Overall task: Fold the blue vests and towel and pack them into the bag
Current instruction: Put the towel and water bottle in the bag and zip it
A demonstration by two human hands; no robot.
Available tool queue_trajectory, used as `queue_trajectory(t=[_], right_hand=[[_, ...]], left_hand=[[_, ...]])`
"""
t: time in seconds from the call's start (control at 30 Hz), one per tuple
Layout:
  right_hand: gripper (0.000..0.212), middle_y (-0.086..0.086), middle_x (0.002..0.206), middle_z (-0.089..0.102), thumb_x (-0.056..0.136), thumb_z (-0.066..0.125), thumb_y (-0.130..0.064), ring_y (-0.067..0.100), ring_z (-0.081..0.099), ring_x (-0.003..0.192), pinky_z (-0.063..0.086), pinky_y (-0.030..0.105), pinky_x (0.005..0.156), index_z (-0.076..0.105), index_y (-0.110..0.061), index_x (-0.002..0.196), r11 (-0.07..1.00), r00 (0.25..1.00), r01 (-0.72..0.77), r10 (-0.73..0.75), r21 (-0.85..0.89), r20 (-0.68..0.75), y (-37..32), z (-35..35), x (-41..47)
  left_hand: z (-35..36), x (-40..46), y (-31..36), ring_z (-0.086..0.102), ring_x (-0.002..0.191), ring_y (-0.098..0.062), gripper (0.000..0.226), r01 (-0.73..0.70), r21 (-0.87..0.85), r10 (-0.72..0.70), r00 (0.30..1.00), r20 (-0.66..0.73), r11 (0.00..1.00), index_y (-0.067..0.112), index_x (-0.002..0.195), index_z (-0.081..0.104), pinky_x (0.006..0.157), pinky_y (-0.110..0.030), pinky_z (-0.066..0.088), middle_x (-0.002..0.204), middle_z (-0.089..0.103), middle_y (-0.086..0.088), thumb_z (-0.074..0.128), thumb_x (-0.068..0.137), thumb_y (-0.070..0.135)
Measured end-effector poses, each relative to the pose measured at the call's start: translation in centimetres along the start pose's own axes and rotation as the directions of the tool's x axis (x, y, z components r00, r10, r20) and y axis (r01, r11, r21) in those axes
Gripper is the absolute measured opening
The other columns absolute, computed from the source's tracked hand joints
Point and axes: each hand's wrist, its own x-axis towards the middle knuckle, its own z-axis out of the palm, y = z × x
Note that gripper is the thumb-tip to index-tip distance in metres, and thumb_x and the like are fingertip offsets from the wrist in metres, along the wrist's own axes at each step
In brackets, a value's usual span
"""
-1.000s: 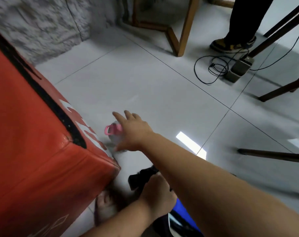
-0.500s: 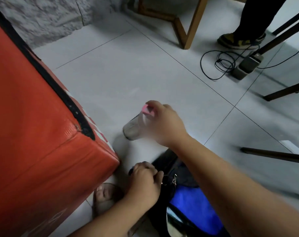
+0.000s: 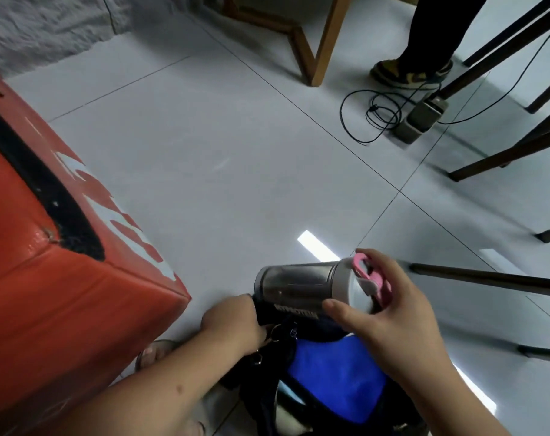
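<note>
A: Bottle [image 3: 302,283] status, entry one: a second ago it stood on the floor [image 3: 236,171] beside the red mat [image 3: 47,262], right hand [image 3: 390,313] just reaching it. Now that hand grips it at the lid end, thumb on the grey collar, fingers curled round the pink cap [image 3: 373,275]. Bottle lies near horizontal, base toward the mat, directly over the bag [image 3: 267,388].

B: Left hand [image 3: 236,319]?

A: Fingers curled on the bag's black rim, holding the mouth open, as in both earlier frames. Camera has tilted down, so more of the bag shows.

B: And the blue items?

A: Blue fabric [image 3: 330,372] sits inside the open bag, just below the right wrist. Cannot tell whether it is vest or towel, or how many pieces are folded there.

B: Meaning for the task?

A: Judgement only: folding looks finished, packing is near its end. The bottle is an extra being carried to the bag mouth; likely it goes in beside the fabric.

B: Risks?

A: Smooth bottle, held by the cap end only; it could tip. Cable [image 3: 374,114] and the other person's shoe [image 3: 406,73] are well apart.
</note>
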Motion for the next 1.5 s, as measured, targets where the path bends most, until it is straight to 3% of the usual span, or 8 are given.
queue_trajectory(t=[0.3,0.4,0.5,0.7,0.83,1.0,1.4,1.5], right_hand=[[0.069,-0.008,0.096,0.073,0.053,0.09,-0.041,0.017,0.072,0.084,0.061,0.049,0.08,0.062,-0.044,0.116,0.989,0.995,-0.097,0.098,0.11,-0.007,1.3,-0.5,-1.3],[0.064,-0.012,0.1,0.073,0.057,0.092,-0.032,0.01,0.071,0.088,0.061,0.043,0.081,0.062,-0.047,0.112,0.993,0.996,-0.092,0.092,0.08,0.006,1.7,-0.6,-1.3],[0.074,-0.02,0.109,0.067,0.052,0.088,-0.05,-0.003,0.065,0.096,0.053,0.016,0.081,0.058,-0.05,0.119,0.998,0.998,-0.016,0.02,-0.061,0.064,2.0,-0.5,-1.5],[0.078,-0.026,0.118,0.056,0.055,0.088,-0.05,-0.002,0.058,0.11,0.047,0.012,0.089,0.054,-0.046,0.125,0.988,0.992,0.102,-0.091,-0.117,0.092,3.2,1.7,-2.4],[0.076,-0.021,0.122,0.052,0.057,0.087,-0.048,0.0,0.054,0.115,0.041,0.006,0.091,0.051,-0.046,0.124,0.99,0.992,0.122,-0.12,-0.076,0.034,4.2,3.4,-3.6],[0.08,-0.025,0.128,0.038,0.061,0.083,-0.054,-0.002,0.048,0.116,0.042,0.007,0.091,0.042,-0.046,0.129,0.972,0.988,0.134,-0.116,-0.193,0.098,4.2,5.5,-4.5],[0.095,-0.001,0.133,0.041,0.067,0.077,-0.068,0.026,0.043,0.119,0.048,0.036,0.088,0.029,-0.039,0.143,0.846,0.971,0.159,-0.04,-0.509,0.238,-0.1,10.8,0.0],[0.112,-0.004,0.145,0.038,0.063,0.077,-0.073,0.018,0.039,0.132,0.045,0.036,0.104,0.021,-0.041,0.154,0.956,0.944,0.041,0.058,-0.291,0.324,-0.5,10.1,0.8]], left_hand=[[-0.6,-0.4,-0.3,0.064,0.093,-0.037,0.033,-0.213,-0.097,0.19,0.96,-0.204,0.972,0.021,0.114,0.043,0.078,-0.043,0.051,0.102,0.065,-0.008,0.049,0.085,0.006],[-0.5,-0.2,-1.5,0.061,0.082,-0.037,0.031,-0.318,-0.098,0.273,0.908,-0.317,0.943,0.029,0.099,0.047,0.072,-0.043,0.051,0.095,0.061,-0.003,0.051,0.081,0.004],[-0.4,0.6,-2.8,0.052,0.06,-0.031,0.031,-0.308,-0.151,0.224,0.884,-0.411,0.939,0.027,0.083,0.038,0.058,-0.039,0.048,0.062,0.051,0.003,0.06,0.079,0.006],[-0.5,1.7,-3.5,0.066,0.077,-0.031,0.008,-0.293,-0.153,0.217,0.899,-0.38,0.944,0.028,0.097,0.054,0.07,-0.041,0.055,0.079,0.07,-0.001,0.058,0.093,0.023],[-1.0,2.4,-3.6,0.066,0.082,-0.027,0.009,-0.273,-0.242,0.143,0.883,-0.448,0.931,0.017,0.089,0.073,0.076,-0.034,0.052,0.085,0.071,-0.003,0.066,0.089,0.012],[-1.2,2.2,-3.9,0.065,0.07,-0.017,0.014,-0.174,-0.44,-0.049,0.891,-0.451,0.881,0.016,0.077,0.074,0.065,-0.026,0.042,0.069,0.069,0.007,0.072,0.084,0.005],[-1.1,0.0,-2.5,0.068,0.073,-0.009,0.036,-0.211,-0.579,-0.026,0.927,-0.373,0.788,0.031,0.072,0.068,0.068,-0.024,0.048,0.073,0.072,0.01,0.063,0.089,-0.001],[-1.9,0.1,-2.8,0.071,0.081,-0.022,0.038,-0.191,-0.648,-0.047,0.942,-0.332,0.737,0.032,0.076,0.069,0.074,-0.033,0.054,0.08,0.074,0.002,0.059,0.091,-0.001]])
